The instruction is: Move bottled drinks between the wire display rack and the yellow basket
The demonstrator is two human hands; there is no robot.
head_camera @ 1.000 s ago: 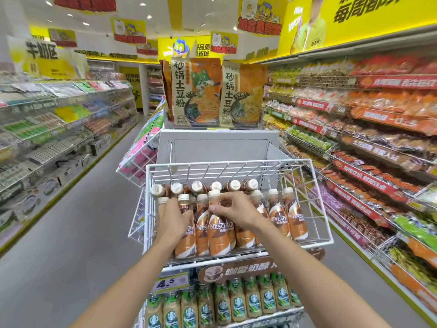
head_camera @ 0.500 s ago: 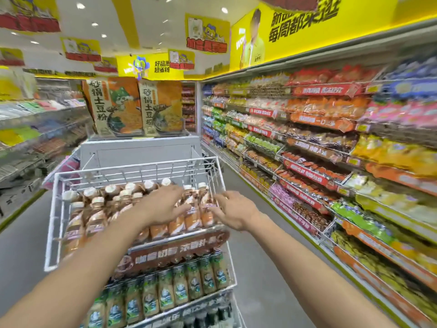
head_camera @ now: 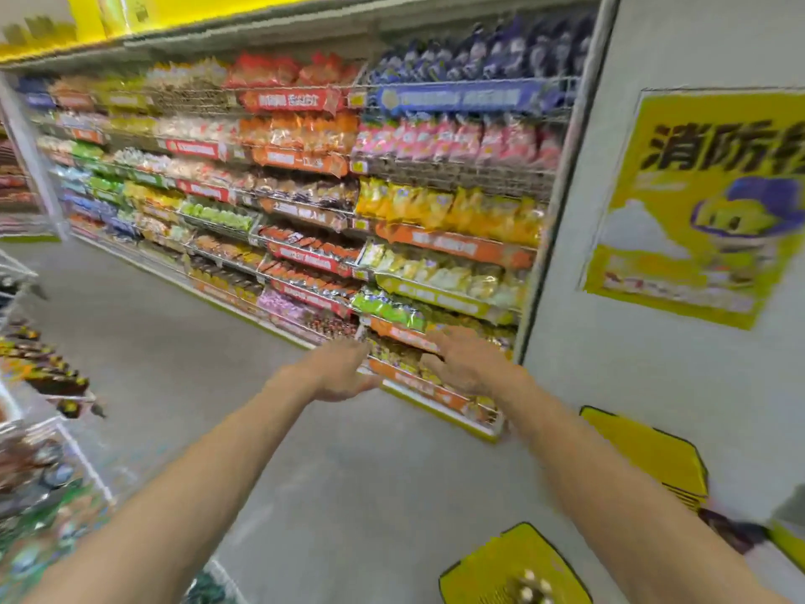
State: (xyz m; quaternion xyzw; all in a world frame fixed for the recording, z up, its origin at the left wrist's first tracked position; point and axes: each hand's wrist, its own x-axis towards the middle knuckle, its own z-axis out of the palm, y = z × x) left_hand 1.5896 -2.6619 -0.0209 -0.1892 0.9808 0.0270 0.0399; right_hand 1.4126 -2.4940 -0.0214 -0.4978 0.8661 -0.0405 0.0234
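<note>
The view is blurred by motion. My left hand (head_camera: 344, 372) and my right hand (head_camera: 461, 364) are stretched out in mid-air over the aisle floor, fingers loosely spread, holding nothing. The yellow basket (head_camera: 488, 564) sits on the floor at the bottom right, below my right forearm, with a few pale bottle caps (head_camera: 529, 586) showing inside. The white wire display rack (head_camera: 82, 455) is only partly in view at the left edge, its bottled drinks (head_camera: 39, 473) smeared.
Long shelves of snack bags (head_camera: 331, 220) run across the aisle ahead. A grey pillar with a yellow poster (head_camera: 705, 211) stands at the right, and a second yellow basket (head_camera: 649, 451) lies at its foot. Grey floor (head_camera: 183, 342) lies between rack and shelves.
My view has swung right, away from the rack toward the shelves and basket. Both hands have left the coffee bottles on the top tier and now hang empty in the air.
</note>
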